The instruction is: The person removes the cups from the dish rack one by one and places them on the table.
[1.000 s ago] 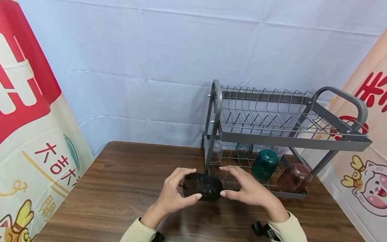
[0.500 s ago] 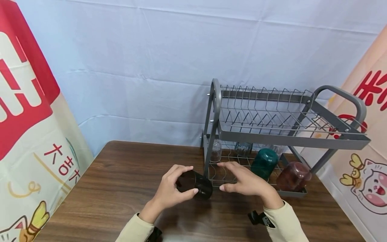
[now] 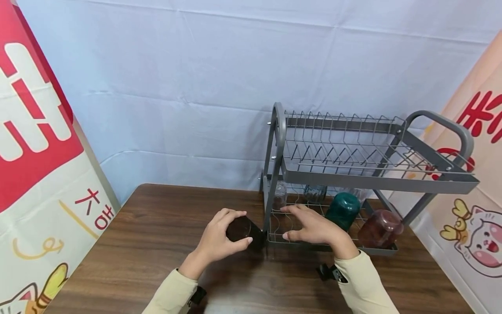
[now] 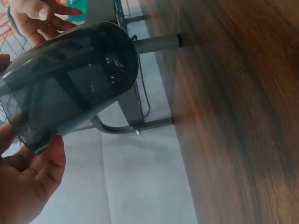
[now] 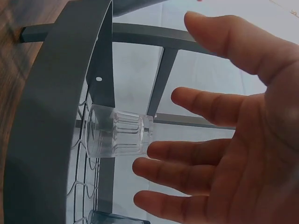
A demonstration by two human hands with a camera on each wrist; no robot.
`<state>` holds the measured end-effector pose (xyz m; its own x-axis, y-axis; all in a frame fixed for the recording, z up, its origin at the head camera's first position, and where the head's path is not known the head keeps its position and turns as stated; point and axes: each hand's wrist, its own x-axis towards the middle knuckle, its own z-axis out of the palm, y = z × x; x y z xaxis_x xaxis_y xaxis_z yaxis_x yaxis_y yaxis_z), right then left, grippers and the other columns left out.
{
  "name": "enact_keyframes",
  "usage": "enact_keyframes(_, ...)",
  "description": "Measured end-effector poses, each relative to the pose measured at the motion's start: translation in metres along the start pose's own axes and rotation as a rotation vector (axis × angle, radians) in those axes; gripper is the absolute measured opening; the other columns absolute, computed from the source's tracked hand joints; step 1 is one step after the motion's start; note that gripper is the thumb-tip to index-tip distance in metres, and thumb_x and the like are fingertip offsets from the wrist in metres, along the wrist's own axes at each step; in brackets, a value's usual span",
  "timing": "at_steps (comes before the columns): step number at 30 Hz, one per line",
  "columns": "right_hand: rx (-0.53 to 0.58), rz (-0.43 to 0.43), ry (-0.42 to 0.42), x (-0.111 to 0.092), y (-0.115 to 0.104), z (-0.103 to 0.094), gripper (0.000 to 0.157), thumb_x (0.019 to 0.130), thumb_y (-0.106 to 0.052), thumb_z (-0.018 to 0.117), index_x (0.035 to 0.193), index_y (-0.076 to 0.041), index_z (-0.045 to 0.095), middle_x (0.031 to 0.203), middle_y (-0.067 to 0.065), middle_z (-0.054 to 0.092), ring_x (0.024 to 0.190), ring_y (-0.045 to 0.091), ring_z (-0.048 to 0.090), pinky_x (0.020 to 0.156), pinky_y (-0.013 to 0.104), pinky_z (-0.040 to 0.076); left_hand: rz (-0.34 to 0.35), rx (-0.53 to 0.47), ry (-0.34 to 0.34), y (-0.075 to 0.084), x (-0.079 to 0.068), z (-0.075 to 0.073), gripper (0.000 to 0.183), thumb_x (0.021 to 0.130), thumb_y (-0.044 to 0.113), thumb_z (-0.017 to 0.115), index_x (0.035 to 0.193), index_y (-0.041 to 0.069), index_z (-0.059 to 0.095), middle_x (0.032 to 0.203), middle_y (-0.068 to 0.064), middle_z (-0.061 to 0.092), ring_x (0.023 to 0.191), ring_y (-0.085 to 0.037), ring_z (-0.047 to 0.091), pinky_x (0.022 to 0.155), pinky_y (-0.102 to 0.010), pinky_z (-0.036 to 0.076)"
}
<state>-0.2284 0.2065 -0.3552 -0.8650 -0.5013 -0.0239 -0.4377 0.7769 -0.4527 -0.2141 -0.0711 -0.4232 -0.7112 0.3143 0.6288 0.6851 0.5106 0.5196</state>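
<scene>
My left hand [image 3: 217, 237] holds a dark, see-through drinking glass [image 3: 246, 229] near its mouth end, thumb and fingers on opposite sides. The glass lies tilted above the table, its base toward the front left post of the dish rack [image 3: 376, 179]. In the left wrist view the dark glass [image 4: 74, 79] shows nothing inside. My right hand [image 3: 315, 229], fingers spread and holding nothing, is in front of the rack's lower shelf. From the right wrist view, a clear ribbed glass [image 5: 124, 133] stands upside down on that shelf beyond the fingertips.
On the lower shelf, a teal glass [image 3: 343, 210] and a reddish glass [image 3: 380, 229] are toward the right, with a bluish glass [image 3: 315, 193] behind. The wire upper tier overhangs them. Brown wooden table [image 3: 157, 231] extends leftward; pale cloth [image 3: 188, 109] hangs behind.
The dark glass has moved left, away from the right hand, and turned so its mouth faces more toward me. The right hand no longer reaches its base and has shifted slightly left.
</scene>
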Motion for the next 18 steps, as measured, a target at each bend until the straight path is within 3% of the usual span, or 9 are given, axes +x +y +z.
enact_keyframes(9,-0.025,0.03,0.004,0.012,0.0,0.0,0.064,0.081,-0.032,0.072,0.135,-0.008,0.046,0.132,0.022,0.041,0.118,0.039,0.043,0.088,0.054,0.039,-0.071,0.089,-0.037,-0.009,0.01,0.003,0.054,0.07,0.041,0.074,0.117,0.018,0.062,0.104,0.006,0.055,0.093,-0.016,0.054,0.071,-0.035,0.047)
enact_keyframes(18,-0.089,0.071,-0.008,0.023,0.001,-0.004,0.062,0.083,-0.026,0.071,0.135,-0.006,0.044,0.134,0.025,0.038,0.12,0.041,0.04,0.088,0.053,0.039,-0.149,0.192,-0.144,-0.011,0.023,0.004,0.054,0.072,0.042,0.071,0.119,0.017,0.061,0.108,0.001,0.055,0.094,-0.019,0.053,0.071,-0.038,0.047)
